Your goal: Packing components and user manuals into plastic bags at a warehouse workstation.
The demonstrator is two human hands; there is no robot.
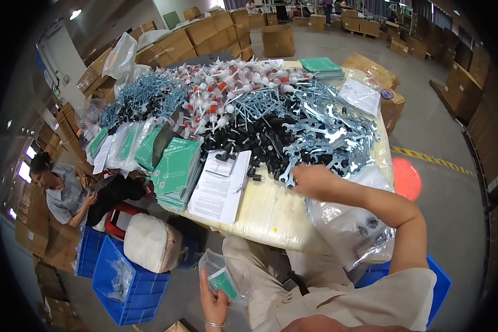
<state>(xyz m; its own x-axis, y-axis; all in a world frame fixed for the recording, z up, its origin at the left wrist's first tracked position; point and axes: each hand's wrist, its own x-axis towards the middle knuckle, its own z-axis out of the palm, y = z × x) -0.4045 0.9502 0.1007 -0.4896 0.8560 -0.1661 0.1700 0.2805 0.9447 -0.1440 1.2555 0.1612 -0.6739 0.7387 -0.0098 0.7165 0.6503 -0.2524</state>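
Left grip: left hand (213,301) pinches crinkled clear plastic bag with green booklet (222,281), low beside the knee.
Right grip: right hand (314,181) curled, fingers over flat stamped silver metal wrenches (321,133); closure cannot be told.
Surface: padded cream-wrapped table (271,207).
Adjacent: round black plastic knobs (254,141); white printed paper sheets (221,185).

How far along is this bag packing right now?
Early in this bag, it seems. Done: the clear bag in the left hand already holds a green booklet. In hand: the right hand reaches into the pile of metal wrenches. Left: black knobs, white bottles and paper sheets remain heaped on the table.
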